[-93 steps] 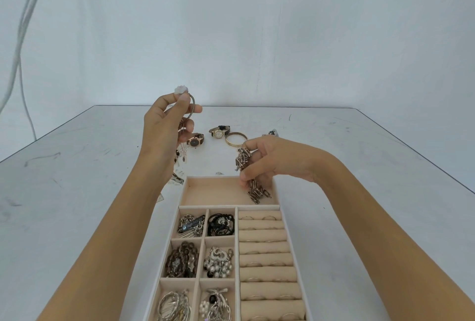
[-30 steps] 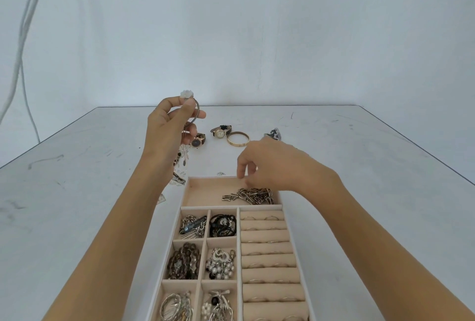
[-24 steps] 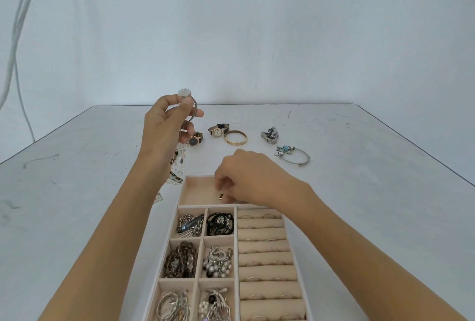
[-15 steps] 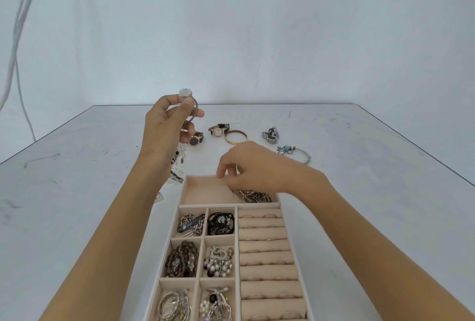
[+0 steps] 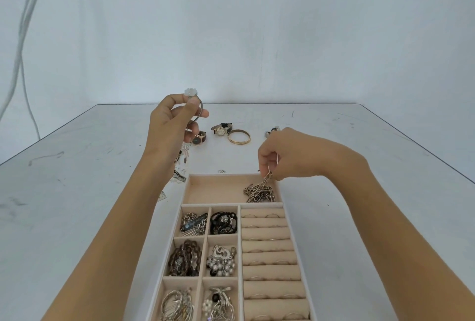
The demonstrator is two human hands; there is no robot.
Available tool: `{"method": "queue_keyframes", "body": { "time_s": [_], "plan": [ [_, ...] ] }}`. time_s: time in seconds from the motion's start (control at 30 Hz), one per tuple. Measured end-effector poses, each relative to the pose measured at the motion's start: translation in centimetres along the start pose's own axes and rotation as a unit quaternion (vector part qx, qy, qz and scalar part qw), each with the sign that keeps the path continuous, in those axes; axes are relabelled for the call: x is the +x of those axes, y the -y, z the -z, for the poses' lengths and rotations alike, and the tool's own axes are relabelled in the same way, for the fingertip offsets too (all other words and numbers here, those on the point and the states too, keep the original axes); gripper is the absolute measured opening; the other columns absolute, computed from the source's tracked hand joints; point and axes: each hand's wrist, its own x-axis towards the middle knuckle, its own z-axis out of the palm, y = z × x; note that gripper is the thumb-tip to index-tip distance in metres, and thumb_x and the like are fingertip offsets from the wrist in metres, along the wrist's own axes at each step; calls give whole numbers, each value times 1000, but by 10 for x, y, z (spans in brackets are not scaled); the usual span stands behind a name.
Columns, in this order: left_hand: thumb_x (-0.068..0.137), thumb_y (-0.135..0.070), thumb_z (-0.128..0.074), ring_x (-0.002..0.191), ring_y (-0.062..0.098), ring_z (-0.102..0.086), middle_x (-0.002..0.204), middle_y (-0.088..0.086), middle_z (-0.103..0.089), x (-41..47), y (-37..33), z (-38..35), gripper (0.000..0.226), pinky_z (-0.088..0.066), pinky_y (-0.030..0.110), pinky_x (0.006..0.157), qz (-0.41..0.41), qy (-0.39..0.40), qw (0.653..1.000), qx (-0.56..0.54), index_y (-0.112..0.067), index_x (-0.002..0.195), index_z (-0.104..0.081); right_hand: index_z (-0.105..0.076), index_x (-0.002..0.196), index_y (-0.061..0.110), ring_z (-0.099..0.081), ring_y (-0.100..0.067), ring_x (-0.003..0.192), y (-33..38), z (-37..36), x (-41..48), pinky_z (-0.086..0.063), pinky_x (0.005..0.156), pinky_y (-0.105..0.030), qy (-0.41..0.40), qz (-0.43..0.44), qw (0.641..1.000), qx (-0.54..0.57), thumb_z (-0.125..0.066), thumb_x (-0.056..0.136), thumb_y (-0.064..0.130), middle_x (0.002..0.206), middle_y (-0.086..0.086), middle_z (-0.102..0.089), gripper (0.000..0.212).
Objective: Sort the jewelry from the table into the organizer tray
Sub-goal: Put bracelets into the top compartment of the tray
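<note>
A beige organizer tray point(image 5: 185, 189) lies in front of me with several filled small compartments and ring rolls. My right hand point(image 5: 290, 156) pinches one end of a metal chain bracelet point(image 5: 259, 191), whose bulk lies in the right of the tray's wide far compartment. My left hand point(image 5: 172, 128) is raised above the table to the left and holds a thin bangle point(image 5: 200, 108) topped with a white flower charm. Loose jewelry still lies on the table beyond the tray.
On the grey table point(image 5: 77, 179) lie two watches point(image 5: 199, 138) point(image 5: 221, 129), a gold bangle point(image 5: 239, 136) and small pieces point(image 5: 180, 174) under my left wrist. Another item point(image 5: 272, 131) peeks out behind my right hand. A cable point(image 5: 23, 45) hangs at the left wall.
My right hand laid the chain bracelet into the far compartment, then shifted right and now pinches its end at the compartment's right side. My left hand stayed raised with the bangle.
</note>
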Motion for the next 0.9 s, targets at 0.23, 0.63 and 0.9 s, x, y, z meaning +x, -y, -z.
{"method": "queue_keyframes", "body": {
  "time_s": [0.23,0.63,0.9],
  "plan": [
    [94,-25,-57,51,9,-45,78,-6,-68,0,0,0,14,-36,16,49,-2,0,1000,3,-15,104,-58,-74,90,18,-60,-15,78,3,0,1,-49,59,-25,-32,2,999,1,-56,77,-1,77,5,-62,29],
    [95,-24,-57,51,9,-45,80,-4,-68,-1,-1,1,11,-35,15,47,-7,2,1000,8,-16,102,-57,-58,126,37,-55,-12,101,12,-11,2,-42,62,-19,116,36,992,-31,-61,76,-10,116,9,-59,68],
    [95,-23,-56,49,8,-45,80,-3,-68,-1,-2,1,11,-35,14,45,-11,3,1000,15,-14,101,-56,-67,118,34,-42,-2,56,17,-12,2,-35,48,-19,89,58,991,-82,-60,73,-12,63,17,-40,65]
  ]
}}
